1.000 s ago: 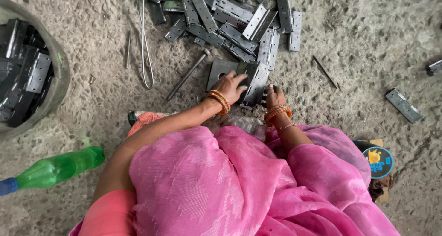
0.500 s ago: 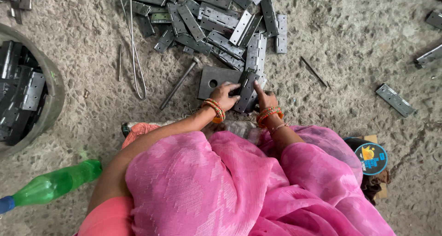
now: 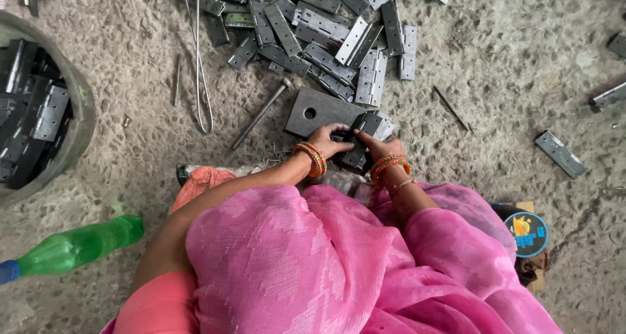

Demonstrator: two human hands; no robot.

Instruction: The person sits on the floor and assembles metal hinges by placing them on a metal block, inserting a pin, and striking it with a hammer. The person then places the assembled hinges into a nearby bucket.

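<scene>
We are looking down as both hands are working a dark metal hinge [image 3: 355, 153] just in front of the knees, at the near edge of a flat steel block with a hole [image 3: 317, 111]. The left hand [image 3: 328, 138] is curling its fingers closed over the hinge's left side; the right hand [image 3: 380, 145] is pinching its right end, fingers folded tight on the metal. By our reading, the step in hand is fitting or aligning the hinge's leaves against the block. Any following move would call for holding the piece steady and square, since the grip is close and the part is small.

Just beside the block on its left, a long steel pin [image 3: 261, 114] is lying at a slant. Farther off, a heap of loose hinge leaves [image 3: 326, 41] is spreading across the rough, gritty concrete floor [image 3: 508, 67], with a bent wire loop [image 3: 199, 60] to the left of it. At far left a round tub of dark hinges [image 3: 39, 112] is standing; a green plastic bottle [image 3: 75, 246] is lying near left, and a single hinge [image 3: 559, 154] is resting well apart to the right.
</scene>
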